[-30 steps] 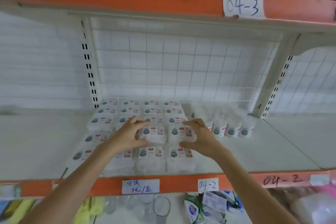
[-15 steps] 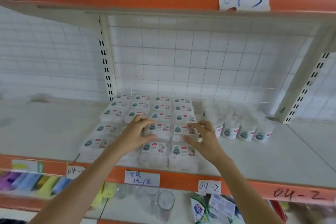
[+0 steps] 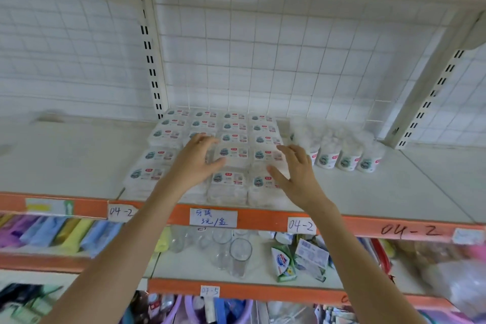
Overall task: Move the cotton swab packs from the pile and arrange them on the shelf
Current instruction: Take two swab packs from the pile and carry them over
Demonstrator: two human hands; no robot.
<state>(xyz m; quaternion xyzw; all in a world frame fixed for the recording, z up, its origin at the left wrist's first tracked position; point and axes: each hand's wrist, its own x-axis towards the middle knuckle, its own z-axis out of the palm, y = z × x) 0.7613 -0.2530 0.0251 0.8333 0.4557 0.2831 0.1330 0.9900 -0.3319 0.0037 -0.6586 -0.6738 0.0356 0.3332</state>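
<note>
Flat cotton swab packs (image 3: 231, 152) are laid in neat rows and stacked on the white shelf (image 3: 65, 160), from the orange front edge back to the wire grid. The left hand (image 3: 196, 163) and the right hand (image 3: 295, 173) are held apart just over the front packs, fingers spread and loose, with nothing gripped; whether the fingertips touch the packs cannot be told. Round swab tubs (image 3: 347, 158) are lined up just right of the packs, and glasses (image 3: 238, 258) are seen on the shelf below
</note>
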